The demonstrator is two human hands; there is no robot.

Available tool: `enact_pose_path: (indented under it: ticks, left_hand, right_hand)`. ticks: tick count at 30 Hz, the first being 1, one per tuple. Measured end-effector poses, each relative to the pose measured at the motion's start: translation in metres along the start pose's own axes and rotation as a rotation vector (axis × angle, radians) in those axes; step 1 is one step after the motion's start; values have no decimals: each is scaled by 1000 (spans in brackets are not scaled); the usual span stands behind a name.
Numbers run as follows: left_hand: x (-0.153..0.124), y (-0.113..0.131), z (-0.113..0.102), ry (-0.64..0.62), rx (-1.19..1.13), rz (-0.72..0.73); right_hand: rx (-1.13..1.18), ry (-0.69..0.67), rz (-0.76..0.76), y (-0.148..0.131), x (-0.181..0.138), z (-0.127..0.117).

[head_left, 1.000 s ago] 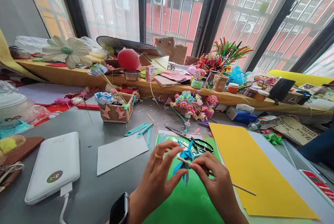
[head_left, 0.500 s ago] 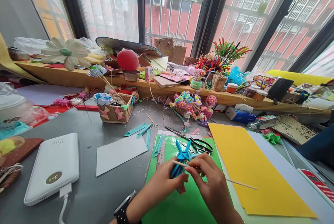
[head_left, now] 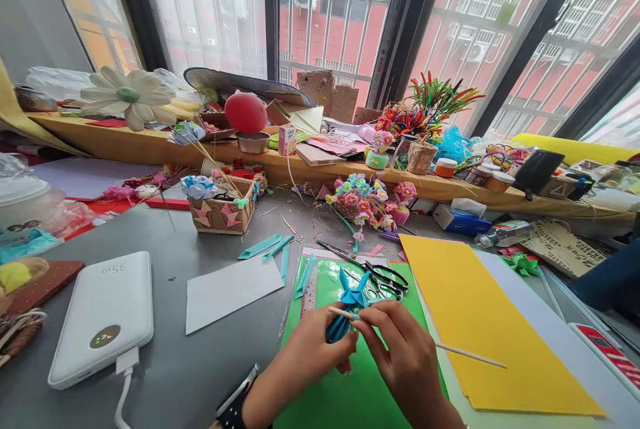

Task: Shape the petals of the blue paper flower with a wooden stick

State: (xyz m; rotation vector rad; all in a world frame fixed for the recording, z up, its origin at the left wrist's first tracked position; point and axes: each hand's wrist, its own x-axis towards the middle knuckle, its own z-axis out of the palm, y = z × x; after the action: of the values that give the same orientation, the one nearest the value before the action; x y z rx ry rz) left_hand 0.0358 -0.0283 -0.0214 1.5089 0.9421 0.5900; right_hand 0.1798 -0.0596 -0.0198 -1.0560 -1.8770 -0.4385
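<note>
My left hand [head_left: 310, 352] is closed around the lower part of a folded blue paper flower [head_left: 352, 295], whose pointed petals stick up above my fingers. My right hand [head_left: 400, 349] pinches a thin wooden skewer [head_left: 470, 355] that lies across the flower, its long end pointing right over the yellow sheet [head_left: 480, 322]. Both hands hover over a green sheet [head_left: 350, 395] near the table's front edge. A dark watch [head_left: 235, 402] is on my left wrist.
Black-handled scissors [head_left: 385, 277] and a ruler [head_left: 310, 292] lie just beyond my hands. A white power bank [head_left: 103, 315] with cable sits at left, grey paper [head_left: 230, 292] and teal strips [head_left: 270, 247] in the middle. A star-decorated basket [head_left: 223, 215], paper flowers and craft clutter line the wooden sill.
My left hand went from spread fingers to a closed grip round the flower. Both hands dropped lower with it, and the skewer slid a little to the right.
</note>
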Motion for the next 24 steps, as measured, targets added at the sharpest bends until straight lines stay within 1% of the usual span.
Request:
enact_pose_path:
  ticks: [5, 9, 13, 18, 24]
  left_hand:
    - [-1, 4, 0, 42, -5, 28]
    - [-2, 4, 4, 71, -42, 52]
    - [-2, 6, 9, 103, -64, 59]
    - [-3, 7, 11, 151, -25, 66]
    - [-3, 4, 12, 160, -21, 100]
  right_hand:
    - [10, 26, 50, -1, -2, 0]
    - [25, 43, 118, -3, -7, 4]
    - [-5, 33, 179, -6, -11, 5]
    - [-9, 16, 248, -8, -12, 5]
    - [73, 0, 257, -5, -12, 5]
